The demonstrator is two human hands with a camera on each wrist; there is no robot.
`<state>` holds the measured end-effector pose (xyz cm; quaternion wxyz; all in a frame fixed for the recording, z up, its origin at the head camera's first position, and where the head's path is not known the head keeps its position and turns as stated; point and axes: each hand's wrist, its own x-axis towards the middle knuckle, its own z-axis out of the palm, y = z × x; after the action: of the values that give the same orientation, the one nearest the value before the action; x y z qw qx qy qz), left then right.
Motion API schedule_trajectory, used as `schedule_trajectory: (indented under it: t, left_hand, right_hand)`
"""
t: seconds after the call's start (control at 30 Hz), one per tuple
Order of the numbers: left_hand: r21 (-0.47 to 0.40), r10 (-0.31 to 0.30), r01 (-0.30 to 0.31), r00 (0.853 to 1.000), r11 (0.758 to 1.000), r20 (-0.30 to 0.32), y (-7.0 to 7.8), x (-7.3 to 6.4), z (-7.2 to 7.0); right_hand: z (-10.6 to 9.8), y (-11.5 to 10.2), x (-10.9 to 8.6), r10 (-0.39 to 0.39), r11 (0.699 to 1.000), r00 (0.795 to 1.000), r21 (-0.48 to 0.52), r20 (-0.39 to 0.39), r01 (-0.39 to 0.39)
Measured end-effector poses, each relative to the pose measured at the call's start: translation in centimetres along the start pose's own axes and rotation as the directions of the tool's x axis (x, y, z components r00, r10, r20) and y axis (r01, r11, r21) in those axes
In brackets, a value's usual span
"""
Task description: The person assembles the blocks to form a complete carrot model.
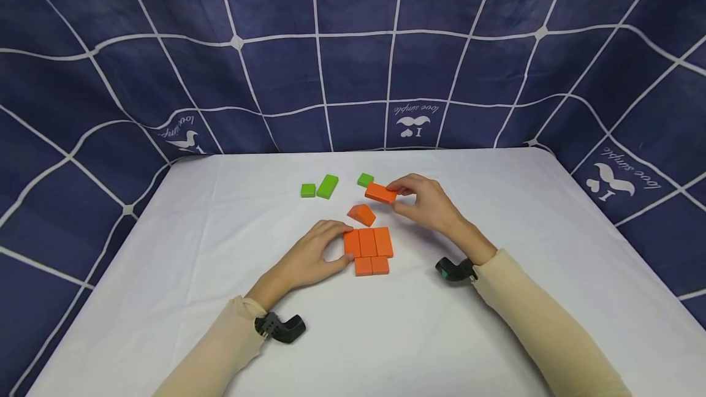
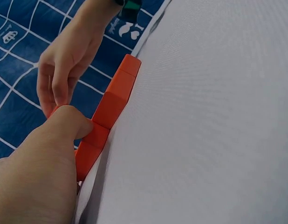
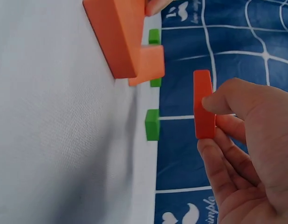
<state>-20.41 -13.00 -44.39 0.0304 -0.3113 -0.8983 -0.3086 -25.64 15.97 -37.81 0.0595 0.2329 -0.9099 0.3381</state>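
My right hand (image 1: 429, 202) pinches a flat orange rectangular block (image 1: 379, 193) between thumb and fingers. In the right wrist view this block (image 3: 203, 105) is raised above the tabletop. Several orange blocks (image 1: 368, 242) lie pressed together in two rows, the row nearer me being shorter. My left hand (image 1: 311, 256) rests at the left side of this group, thumb and forefinger holding the leftmost block (image 1: 351, 244) by its near and far ends. Just beyond the group sits a loose orange block with sloped sides (image 1: 361, 214).
A small green block (image 1: 307, 190) and a longer green block (image 1: 328, 187) lie farther back on the white-covered table (image 1: 231, 219). Another green block (image 1: 365, 180) is just behind the raised orange one. A dark blue checked cloth (image 1: 353, 66) hangs around the back and sides.
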Motion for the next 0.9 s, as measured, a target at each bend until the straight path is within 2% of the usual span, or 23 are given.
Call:
schedule_trajectory:
  t: [0.37,0.6,0.9]
  left_hand:
    - [-0.002,0.031,-0.031,0.999,1.0,-0.013,-0.2,0.0,0.0]
    - [-0.004,0.015,-0.015,1.0,1.0,0.005,-0.1,0.1,0.2]
    - [0.007,0.012,-0.012,1.0,1.0,0.007,-0.1,0.1,0.0]
  right_hand:
    - [-1.1,-1.5,-2.1,-0.129,0.992,0.991,0.008,-0.032,0.129]
    - [-1.2,-2.0,-3.9,-0.165,0.984,0.986,0.071,0.015,0.164]
    - [-0.3,-2.0,-6.1,-0.239,0.965,0.967,0.132,0.091,0.226]
